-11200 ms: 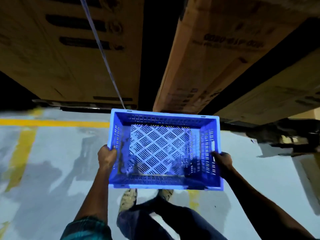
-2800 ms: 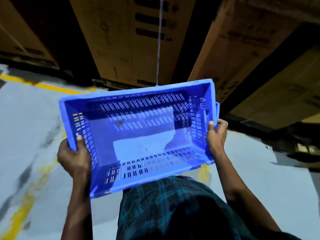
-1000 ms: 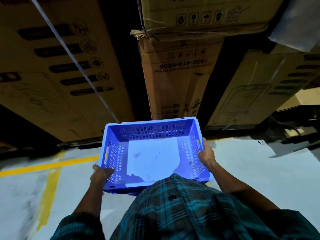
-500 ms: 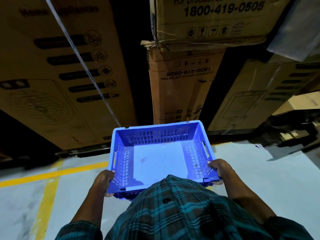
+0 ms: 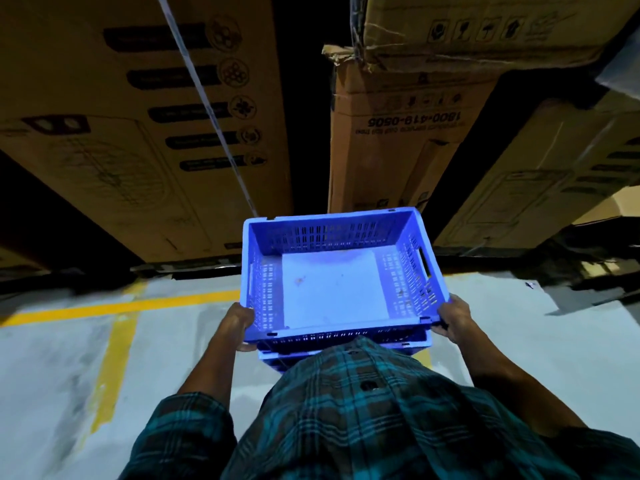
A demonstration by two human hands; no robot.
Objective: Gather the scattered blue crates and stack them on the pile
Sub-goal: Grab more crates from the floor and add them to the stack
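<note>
An empty blue crate (image 5: 332, 285) with slotted walls and a pale solid floor is in front of my torso. My left hand (image 5: 240, 322) grips its near left corner and my right hand (image 5: 452, 318) grips its near right corner. Directly beneath it shows the rim of another blue crate (image 5: 346, 346), and the upper crate sits in or just above it; contact is hidden. My plaid shirt covers the lower crates and whatever pile stands under them.
Tall cardboard cartons (image 5: 145, 126) stand close ahead on the left, and more cartons (image 5: 398, 140) in the middle and right, with a dark gap between. The grey floor (image 5: 52, 375) carries yellow painted lines (image 5: 114, 306). Dark debris lies at the right (image 5: 588, 271).
The crate has come down from a tilted hold at chest height to level over the lower crate. Both hands have slid from the side walls to the near corners.
</note>
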